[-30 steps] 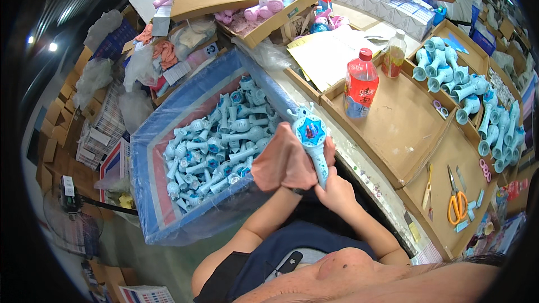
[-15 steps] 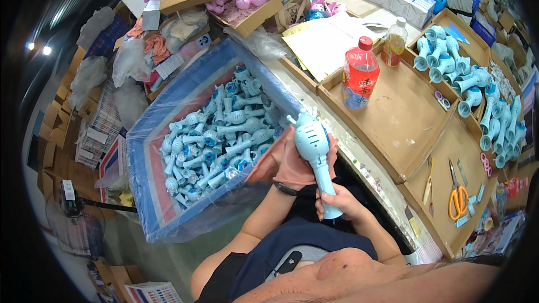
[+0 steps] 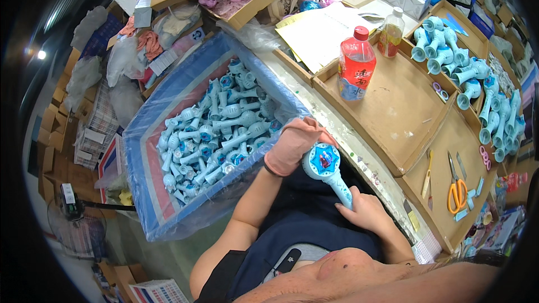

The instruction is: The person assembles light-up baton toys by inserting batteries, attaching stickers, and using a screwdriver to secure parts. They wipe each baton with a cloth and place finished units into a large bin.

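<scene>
A light-blue toy wand [image 3: 323, 161] is held in front of my body, its round head showing a blue star-shaped emblem with a small picture in the middle. My right hand [image 3: 366, 209] grips the end of its handle. A salmon-pink cloth [image 3: 300, 137] wraps my left hand [image 3: 283, 154] and touches the upper edge of the wand's head; the cloth hides most of the fingers. Left of my hands, a large blue bin lined with clear plastic [image 3: 147, 205] holds a heap of similar light-blue wands [image 3: 216, 129].
A red-labelled bottle [image 3: 357, 67] and a smaller bottle [image 3: 391, 33] stand by a cardboard tray [image 3: 382, 118]. Orange-handled scissors [image 3: 457, 193] lie in another tray. More light-blue wand parts [image 3: 441, 50] pile up at the right. An open carton of pink pieces [image 3: 269, 0] sits at the back.
The wand has turned over, from its slotted back to its star-emblem face, and sits lower. The cloth has moved from behind the head to its upper edge.
</scene>
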`<state>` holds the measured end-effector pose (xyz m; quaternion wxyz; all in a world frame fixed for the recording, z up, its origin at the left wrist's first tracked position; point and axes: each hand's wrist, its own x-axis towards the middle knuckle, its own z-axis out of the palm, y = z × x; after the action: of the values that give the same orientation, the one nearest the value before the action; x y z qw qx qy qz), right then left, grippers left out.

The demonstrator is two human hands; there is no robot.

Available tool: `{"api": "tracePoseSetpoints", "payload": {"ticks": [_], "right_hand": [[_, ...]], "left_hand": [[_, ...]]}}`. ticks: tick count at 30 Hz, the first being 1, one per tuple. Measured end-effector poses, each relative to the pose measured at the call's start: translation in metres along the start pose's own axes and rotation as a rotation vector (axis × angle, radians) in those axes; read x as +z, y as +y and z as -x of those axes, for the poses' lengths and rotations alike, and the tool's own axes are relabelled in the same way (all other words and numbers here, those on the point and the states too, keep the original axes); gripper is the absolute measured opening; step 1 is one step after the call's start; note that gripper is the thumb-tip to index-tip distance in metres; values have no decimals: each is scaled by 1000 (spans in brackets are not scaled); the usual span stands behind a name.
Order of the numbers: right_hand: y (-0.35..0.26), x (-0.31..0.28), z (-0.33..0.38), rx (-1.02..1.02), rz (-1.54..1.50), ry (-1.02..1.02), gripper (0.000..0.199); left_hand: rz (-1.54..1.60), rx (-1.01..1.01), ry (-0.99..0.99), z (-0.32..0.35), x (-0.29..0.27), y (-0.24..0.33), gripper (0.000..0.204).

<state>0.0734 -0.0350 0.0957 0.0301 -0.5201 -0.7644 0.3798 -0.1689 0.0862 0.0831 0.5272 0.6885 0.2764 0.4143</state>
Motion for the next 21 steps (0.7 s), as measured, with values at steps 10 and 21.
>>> {"api": "tracePoseSetpoints", "payload": {"ticks": [10,21], "right_hand": [[-1,2,10,0,90,21,41],[-3,0,14,-12,141,42,40]], "left_hand": [[307,-7,176,17,23,9,32],[223,37,373,24,26,1,22]]}}
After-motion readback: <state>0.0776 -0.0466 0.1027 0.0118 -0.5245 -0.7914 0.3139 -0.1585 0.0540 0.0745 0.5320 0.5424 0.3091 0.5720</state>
